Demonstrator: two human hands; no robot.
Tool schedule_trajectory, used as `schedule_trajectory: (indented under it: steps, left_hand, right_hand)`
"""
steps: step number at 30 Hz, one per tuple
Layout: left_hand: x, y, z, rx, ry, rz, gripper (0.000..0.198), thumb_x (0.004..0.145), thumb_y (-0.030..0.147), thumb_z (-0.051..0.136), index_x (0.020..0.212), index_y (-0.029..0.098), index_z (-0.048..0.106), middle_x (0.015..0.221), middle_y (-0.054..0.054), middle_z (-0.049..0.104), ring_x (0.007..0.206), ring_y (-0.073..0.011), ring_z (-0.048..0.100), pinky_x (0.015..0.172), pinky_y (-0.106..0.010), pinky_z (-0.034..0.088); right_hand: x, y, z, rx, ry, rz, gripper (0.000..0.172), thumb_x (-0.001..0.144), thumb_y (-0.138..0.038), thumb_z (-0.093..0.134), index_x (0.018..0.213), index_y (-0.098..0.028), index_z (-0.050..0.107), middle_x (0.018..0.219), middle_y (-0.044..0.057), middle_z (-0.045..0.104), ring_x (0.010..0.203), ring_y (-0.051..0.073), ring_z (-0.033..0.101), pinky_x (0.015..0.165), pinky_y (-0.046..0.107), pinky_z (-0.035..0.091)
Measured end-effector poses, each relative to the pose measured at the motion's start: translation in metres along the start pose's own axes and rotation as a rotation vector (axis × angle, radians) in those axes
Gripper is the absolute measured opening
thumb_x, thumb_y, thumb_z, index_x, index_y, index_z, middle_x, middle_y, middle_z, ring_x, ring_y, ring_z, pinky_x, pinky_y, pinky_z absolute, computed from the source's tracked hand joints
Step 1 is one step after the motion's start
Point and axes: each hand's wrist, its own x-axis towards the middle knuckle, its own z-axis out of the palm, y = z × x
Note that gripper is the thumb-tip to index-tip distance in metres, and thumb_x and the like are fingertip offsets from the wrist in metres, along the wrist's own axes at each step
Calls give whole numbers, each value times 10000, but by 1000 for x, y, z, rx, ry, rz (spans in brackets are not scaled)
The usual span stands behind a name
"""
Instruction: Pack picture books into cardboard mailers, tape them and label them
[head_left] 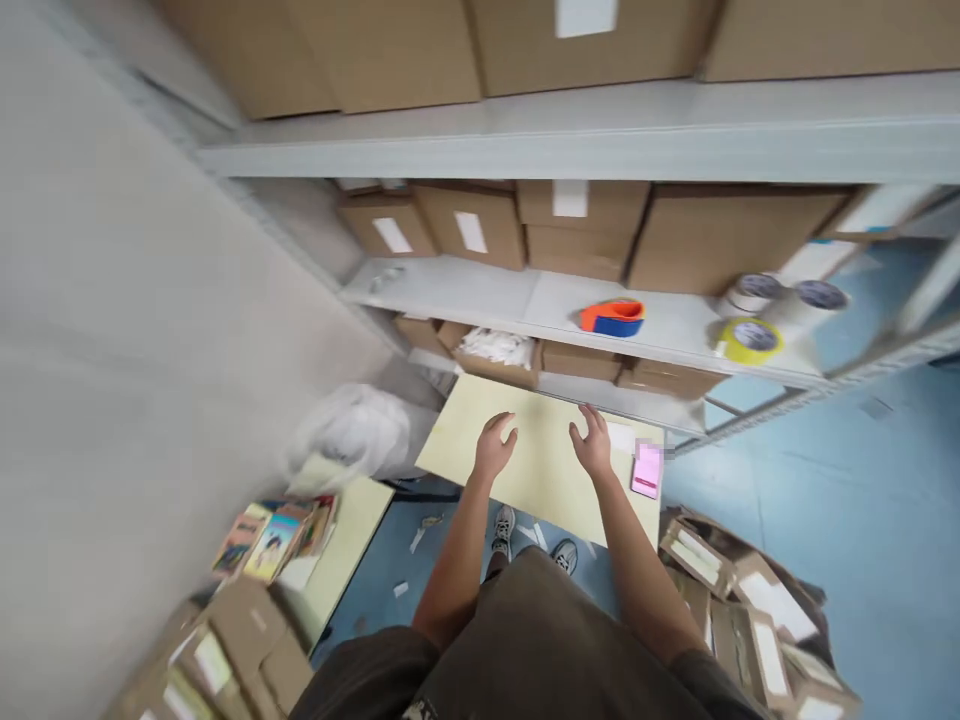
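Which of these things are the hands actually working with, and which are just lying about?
In hand: left hand and right hand, both empty, over the pale yellow flat board; small pink item beside the right hand.
Lying about: orange-and-blue tape dispenser; yellow tape roll; brown cardboard boxes; white plastic bag; colourful books.

We see a pale grey wall (112, 300) on our left, a blue floor (885, 520), and a grey metal rack (525, 140) ahead, brown boxes (720, 235) on 3 levels.

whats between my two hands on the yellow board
Nothing: in the head view, only bare pale yellow board shows between the left hand and the right hand.
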Motion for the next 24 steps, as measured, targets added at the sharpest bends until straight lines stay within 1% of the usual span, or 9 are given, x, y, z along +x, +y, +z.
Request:
schedule_trajectory:
  steps: [3, 6, 8, 10, 13, 15, 18, 20, 24]
  left_hand:
    - [-33, -28, -45, 0, 112, -81, 388, 985, 255, 634, 1367, 252, 701, 1425, -100, 700, 1367, -260, 636, 1221, -467, 492]
    - [-62, -55, -81, -32, 211, -161, 373, 980, 268, 651, 1347, 251, 714, 1413, -110, 706, 1362, -283, 641, 1217, -493, 488]
    - [-76, -72, -100, -67, 260, -210, 360, 977, 283, 661, 1330, 251, 724, 1409, -111, 708, 1356, -293, 644, 1212, -502, 486]
    - [-84, -87, -116, -104, 288, -237, 359, 975, 290, 661, 1326, 252, 726, 1416, -108, 706, 1356, -294, 643, 1211, -501, 483]
    - [-91, -107, -137, -147, 295, -219, 376, 981, 280, 639, 1349, 251, 711, 1431, -99, 699, 1362, -282, 639, 1211, -486, 480]
    - [-97, -121, -155, -164, 299, -200, 386, 981, 270, 631, 1359, 245, 704, 1435, -103, 696, 1360, -281, 641, 1207, -482, 483]
    - [-111, -148, -187, -176, 328, -209, 378, 978, 275, 638, 1347, 241, 714, 1428, -120, 694, 1350, -293, 648, 1199, -497, 489]
    - [-127, -171, -212, -177, 359, -222, 366, 974, 285, 654, 1331, 245, 724, 1411, -127, 700, 1344, -301, 649, 1200, -511, 488]
    - [-173, -224, -268, -146, 452, -274, 367, 967, 292, 674, 1324, 229, 726, 1398, -129, 706, 1344, -298, 644, 1219, -509, 468]
  right_hand:
    - [-4, -37, 35, 52, -156, -65, 508, 996, -432, 532, 1433, -192, 631, 1521, 183, 612, 1413, 334, 566, 1186, 569, 480]
    - [-13, -72, 59, 60, -292, -110, 529, 999, -438, 529, 1455, -188, 624, 1543, 185, 600, 1433, 332, 563, 1195, 546, 484]
    - [-19, -93, 71, 53, -353, -144, 537, 1001, -442, 535, 1469, -192, 618, 1545, 182, 601, 1440, 333, 564, 1199, 544, 484]
    - [-26, -113, 82, 47, -383, -174, 537, 1000, -443, 545, 1472, -198, 618, 1536, 177, 612, 1440, 336, 566, 1202, 554, 482]
    - [-39, -145, 103, 42, -402, -206, 532, 1000, -446, 547, 1467, -206, 629, 1526, 163, 627, 1436, 333, 572, 1214, 566, 471]
    - [-49, -169, 122, 37, -423, -221, 529, 1004, -446, 541, 1468, -209, 635, 1529, 153, 628, 1439, 326, 571, 1220, 561, 468]
    - [-65, -208, 158, 26, -476, -257, 528, 1009, -433, 539, 1478, -209, 634, 1542, 145, 621, 1453, 314, 559, 1230, 541, 462]
    - [-76, -235, 187, 28, -517, -297, 531, 1008, -416, 541, 1484, -200, 631, 1544, 146, 620, 1461, 308, 553, 1244, 531, 447]
    - [-100, -289, 253, 55, -612, -387, 539, 994, -381, 551, 1487, -177, 629, 1532, 154, 630, 1458, 311, 554, 1261, 526, 424]
